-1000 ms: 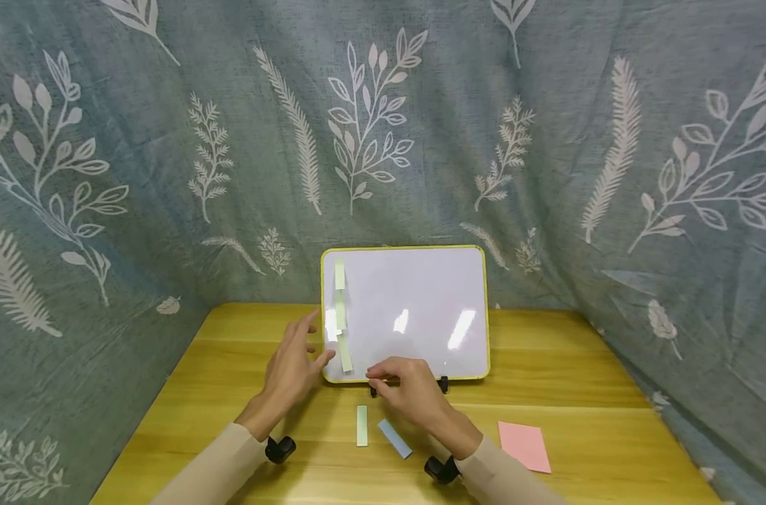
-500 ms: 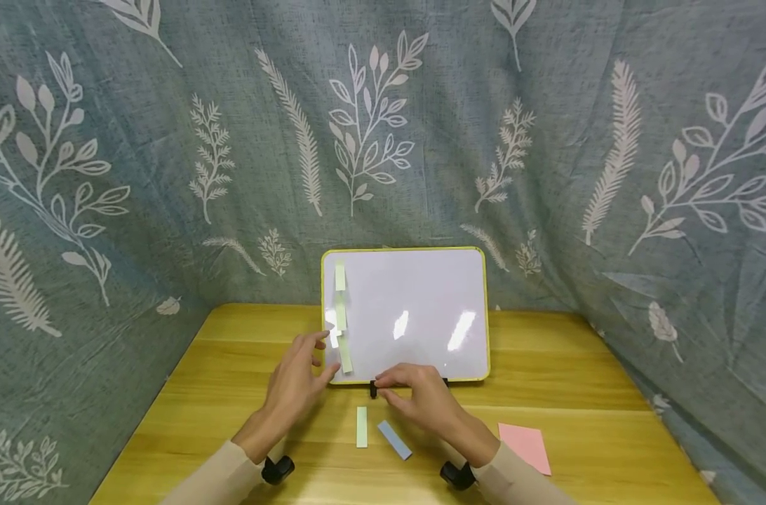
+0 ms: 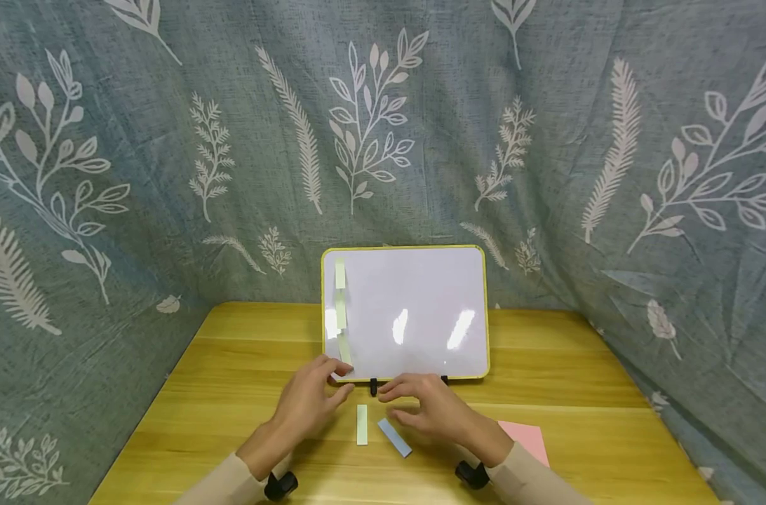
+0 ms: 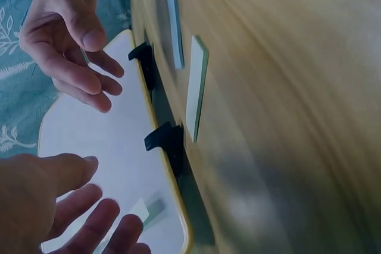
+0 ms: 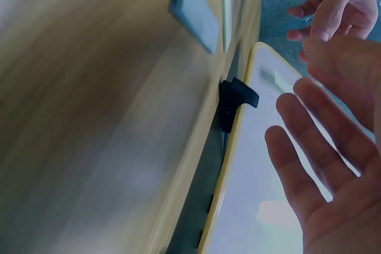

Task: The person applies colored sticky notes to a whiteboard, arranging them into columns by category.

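A whiteboard (image 3: 414, 301) with a yellow rim leans upright on black stand clips (image 3: 373, 387). Pale green sticky strips (image 3: 340, 308) run down its left side in a column. My left hand (image 3: 310, 400) hovers by the board's lower left corner, fingers loosely bent, near the lowest strip. Nothing shows between its fingers in the left wrist view. Just in front of the board's lower edge, my right hand (image 3: 436, 407) has parted, relaxed fingers and holds nothing visible. Below the hands lie a light green pad of narrow strips (image 3: 362, 425) and a blue one (image 3: 395, 438).
A pink square sticky note pad (image 3: 527, 440) lies on the wooden table (image 3: 579, 393), partly covered by the right sleeve. A grey-green leaf-patterned curtain (image 3: 244, 168) surrounds the table at the back and sides.
My left hand has moved right and down along the board's lower left corner. The right hand has drawn back slightly to the right and down, and its pinched fingers have spread.
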Available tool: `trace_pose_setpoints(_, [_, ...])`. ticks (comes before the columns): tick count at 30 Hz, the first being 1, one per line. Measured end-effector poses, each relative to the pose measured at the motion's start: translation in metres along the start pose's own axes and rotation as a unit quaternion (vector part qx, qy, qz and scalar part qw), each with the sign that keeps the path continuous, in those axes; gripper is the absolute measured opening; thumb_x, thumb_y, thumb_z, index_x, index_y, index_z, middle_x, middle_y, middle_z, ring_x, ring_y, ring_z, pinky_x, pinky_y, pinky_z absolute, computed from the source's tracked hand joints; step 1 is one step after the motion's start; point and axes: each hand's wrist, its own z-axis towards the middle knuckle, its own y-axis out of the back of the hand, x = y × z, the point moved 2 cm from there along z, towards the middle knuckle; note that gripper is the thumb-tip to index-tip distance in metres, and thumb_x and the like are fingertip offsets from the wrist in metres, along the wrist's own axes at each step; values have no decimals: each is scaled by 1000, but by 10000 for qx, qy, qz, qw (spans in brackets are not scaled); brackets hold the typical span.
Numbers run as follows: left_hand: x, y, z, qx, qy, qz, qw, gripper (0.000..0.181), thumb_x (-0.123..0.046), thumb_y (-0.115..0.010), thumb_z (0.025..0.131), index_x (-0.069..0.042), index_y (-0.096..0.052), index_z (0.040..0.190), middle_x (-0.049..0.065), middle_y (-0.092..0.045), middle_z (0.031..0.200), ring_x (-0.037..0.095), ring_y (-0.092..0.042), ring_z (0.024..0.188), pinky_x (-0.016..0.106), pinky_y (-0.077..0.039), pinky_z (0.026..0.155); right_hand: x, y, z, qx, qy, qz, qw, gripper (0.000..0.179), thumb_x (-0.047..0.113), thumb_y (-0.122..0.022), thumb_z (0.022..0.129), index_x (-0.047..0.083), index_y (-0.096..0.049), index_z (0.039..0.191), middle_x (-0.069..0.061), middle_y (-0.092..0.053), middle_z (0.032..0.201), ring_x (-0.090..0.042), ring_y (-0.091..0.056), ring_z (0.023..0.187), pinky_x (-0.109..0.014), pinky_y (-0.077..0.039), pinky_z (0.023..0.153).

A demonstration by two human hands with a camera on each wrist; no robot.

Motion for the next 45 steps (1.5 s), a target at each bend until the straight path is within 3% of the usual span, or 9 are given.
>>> trace_pose_setpoints(7, [-4,-8,-10,562,-273,-71,9980,21,-22,-92,103,-17,-86,123,-3,-81,118,22,-79,102,28,-62,80,-3,2,-9,825,-103,-78,9965,32,16,-91,104,10,-86,135,-7,-81,149,-28,-79,135,-46,-66,114])
trace_pose_setpoints(13, [-8,-15,-18,1120,-519,-321,9918,19,-25,-90,105,-17,-85,122,-1,-81,119,21,-80,102,31,-64,85,-4,2,-18,1422,-306,-120,9893,40,26,-90,106,17,-83,144,-2,-75,157,-27,-72,146,-48,-62,120])
trace_pose_setpoints(25, [-9,-26,-24,1656,-827,-348,9821,21,-25,-90,105,-17,-87,124,-2,-83,123,14,-76,107,32,-64,93,-8,-2,-24,1892,15,-2,9819,47,34,-93,103,19,-81,146,-1,-71,163,-27,-69,150,-46,-60,124])
trace_pose_setpoints(32, [-11,-28,-26,1896,-898,-423,9768,24,-24,-91,104,-15,-87,126,-2,-85,125,12,-75,107,29,-64,94,-11,-4,-27,2091,-242,43,9776,44,36,-91,105,24,-82,146,8,-70,165,-22,-67,152,-47,-58,125])
trace_pose_setpoints(45, [-13,-32,-26,1964,-1166,-20,9736,24,-31,-90,105,-19,-88,126,-6,-85,124,16,-74,121,42,-65,108,-9,-9,-27,1881,-304,-352,9810,39,36,-91,105,21,-85,140,3,-73,160,-24,-69,148,-45,-61,123])
